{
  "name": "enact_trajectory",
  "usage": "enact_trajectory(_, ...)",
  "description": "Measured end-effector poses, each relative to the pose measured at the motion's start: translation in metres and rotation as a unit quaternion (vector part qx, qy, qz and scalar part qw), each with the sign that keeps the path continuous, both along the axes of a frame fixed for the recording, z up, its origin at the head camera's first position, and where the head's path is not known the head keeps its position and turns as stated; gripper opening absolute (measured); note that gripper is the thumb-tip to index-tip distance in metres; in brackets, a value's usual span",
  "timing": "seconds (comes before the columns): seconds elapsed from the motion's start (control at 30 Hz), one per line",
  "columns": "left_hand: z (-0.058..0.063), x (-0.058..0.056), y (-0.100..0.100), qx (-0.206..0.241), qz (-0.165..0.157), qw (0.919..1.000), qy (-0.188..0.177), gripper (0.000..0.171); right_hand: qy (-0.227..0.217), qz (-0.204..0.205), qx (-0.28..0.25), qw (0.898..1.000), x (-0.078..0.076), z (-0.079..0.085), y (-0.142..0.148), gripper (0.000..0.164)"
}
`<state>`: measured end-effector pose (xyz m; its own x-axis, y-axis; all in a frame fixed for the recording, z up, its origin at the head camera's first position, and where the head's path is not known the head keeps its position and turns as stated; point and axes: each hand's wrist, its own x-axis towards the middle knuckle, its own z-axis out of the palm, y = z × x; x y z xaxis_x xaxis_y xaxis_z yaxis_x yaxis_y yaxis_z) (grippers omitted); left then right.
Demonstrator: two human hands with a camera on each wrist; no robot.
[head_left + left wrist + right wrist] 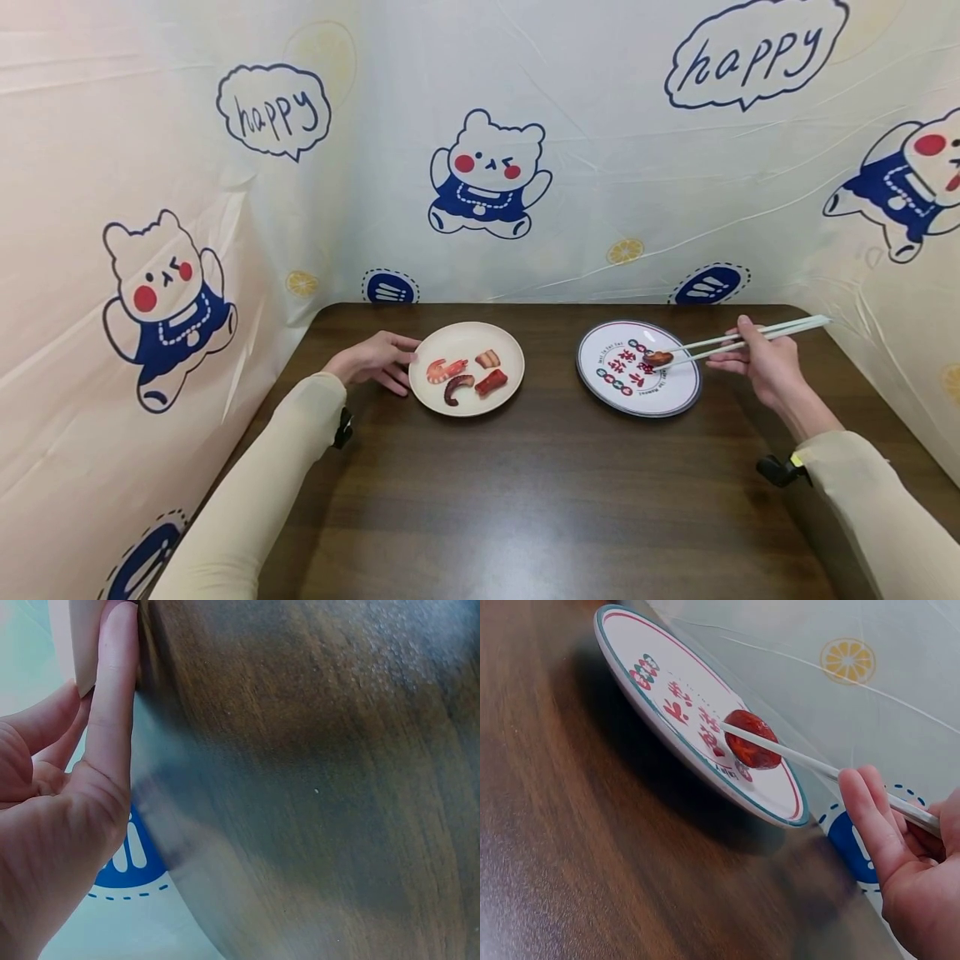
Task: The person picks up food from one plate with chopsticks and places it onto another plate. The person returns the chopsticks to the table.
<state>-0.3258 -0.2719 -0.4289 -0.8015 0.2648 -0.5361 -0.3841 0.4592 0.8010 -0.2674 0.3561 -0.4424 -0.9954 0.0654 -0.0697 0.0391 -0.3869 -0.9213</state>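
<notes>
My left hand (375,360) is at the left edge of a cream plate (467,407), its rim (84,645) pinched between thumb and fingers. On this plate lie a shrimp (446,370), a dark curled tentacle (457,388), a striped meat slice (487,358) and a reddish-brown meat piece (491,382). My right hand (772,362) holds a pair of pale chopsticks (806,324), pointing left over a white plate (600,350) with red characters and a dark rim. Between the chopstick tips is a glossy reddish-brown food piece (751,739), over the right part of that plate.
Both plates stand toward the far side of a dark wooden table (525,500). A light curtain (585,83) printed with bears and "happy" bubbles encloses the table at the back and on both sides.
</notes>
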Motion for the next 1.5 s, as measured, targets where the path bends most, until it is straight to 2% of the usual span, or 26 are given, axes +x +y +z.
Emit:
enact_trajectory(0.47, 0.003, 0.002, 0.0, -0.004, -0.002, 1.0, 0.002, 0.055, -0.004, 0.032, -0.023, 0.999, -0.009, 0.008, -0.011, 0.031)
enact_trajectory(0.8, 0.005, 0.001, 0.0, -0.004, -0.001, 1.0, 0.003, 0.055, -0.023, 0.046, -0.008, 0.999, -0.023, 0.018, -0.018, 0.03)
enact_trajectory(1.03, 0.003, -0.001, -0.003, -0.007, 0.001, 0.9999, 0.007, 0.056, -0.026, 0.081, -0.036, 0.996, -0.032, 0.025, -0.02, 0.035)
enact_trajectory(1.5, -0.001, 0.0, -0.001, 0.005, -0.002, 1.0, 0.006, 0.055, -0.046, 0.158, -0.023, 0.986, -0.047, 0.033, -0.016, 0.044)
